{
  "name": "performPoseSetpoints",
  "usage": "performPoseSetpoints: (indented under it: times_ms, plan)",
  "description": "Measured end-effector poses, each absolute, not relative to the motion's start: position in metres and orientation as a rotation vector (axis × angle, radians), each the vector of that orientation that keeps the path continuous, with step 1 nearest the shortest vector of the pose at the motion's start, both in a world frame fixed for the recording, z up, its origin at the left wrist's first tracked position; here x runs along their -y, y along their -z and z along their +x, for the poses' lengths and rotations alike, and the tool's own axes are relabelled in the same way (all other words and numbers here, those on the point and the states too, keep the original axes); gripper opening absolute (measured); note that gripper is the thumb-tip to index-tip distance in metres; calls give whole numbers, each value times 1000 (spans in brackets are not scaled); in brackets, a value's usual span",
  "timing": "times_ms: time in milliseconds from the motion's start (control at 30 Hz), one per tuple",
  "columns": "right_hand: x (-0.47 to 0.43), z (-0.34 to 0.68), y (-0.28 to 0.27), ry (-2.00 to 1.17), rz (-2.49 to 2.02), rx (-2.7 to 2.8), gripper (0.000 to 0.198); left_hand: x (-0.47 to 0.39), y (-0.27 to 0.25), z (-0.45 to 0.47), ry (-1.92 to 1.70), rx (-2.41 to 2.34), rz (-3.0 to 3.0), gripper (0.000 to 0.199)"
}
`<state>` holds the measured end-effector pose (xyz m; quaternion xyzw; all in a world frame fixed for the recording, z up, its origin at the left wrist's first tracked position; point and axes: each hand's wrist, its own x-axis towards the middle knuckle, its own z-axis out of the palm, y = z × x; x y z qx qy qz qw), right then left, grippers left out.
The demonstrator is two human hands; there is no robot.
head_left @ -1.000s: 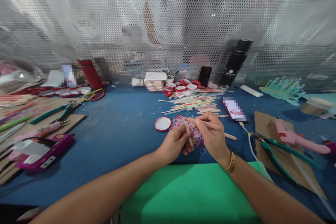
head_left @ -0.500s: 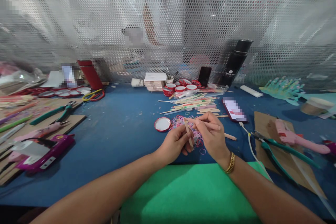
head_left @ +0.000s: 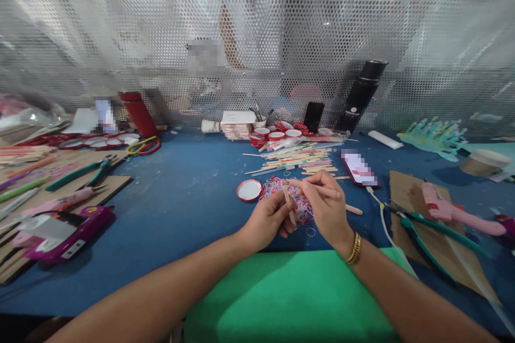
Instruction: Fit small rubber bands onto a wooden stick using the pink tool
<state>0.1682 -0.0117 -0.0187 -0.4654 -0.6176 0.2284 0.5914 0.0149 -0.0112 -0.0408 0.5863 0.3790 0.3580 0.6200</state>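
In the head view my left hand (head_left: 261,222) pinches a flat wooden craft stick (head_left: 287,195), held roughly upright. My right hand (head_left: 330,215) grips a pale pink pen-shaped stick (head_left: 325,191) between thumb and fingers. Its tip points left and meets or nearly meets the craft stick's upper end; exact contact is too small to make out. Beneath both hands is a heap of small coloured loop bands (head_left: 277,184). A red-rimmed white round dish (head_left: 249,191) sits left of the heap, and one loose band (head_left: 310,232) lies near my right wrist.
Wooden sticks (head_left: 298,159) lie behind the hands, near red-rimmed tins (head_left: 277,135). A phone (head_left: 359,168) with a white cable and pliers (head_left: 428,252) on cardboard are to the right. Pliers (head_left: 74,175) and a purple power strip (head_left: 90,228) lie left. Green cloth (head_left: 298,300) covers the front.
Almost nothing differs. The pink stick and my right hand have shifted very slightly to the right; my left hand keeps its place with the craft stick.
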Motion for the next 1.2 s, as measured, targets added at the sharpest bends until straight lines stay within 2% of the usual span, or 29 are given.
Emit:
performPoseSetpoints:
  times_ms: [1200]
  plan:
    - [12, 169, 22, -585, -1077, 1438, 14, 11, 39, 15, -832, -884, 1323, 42]
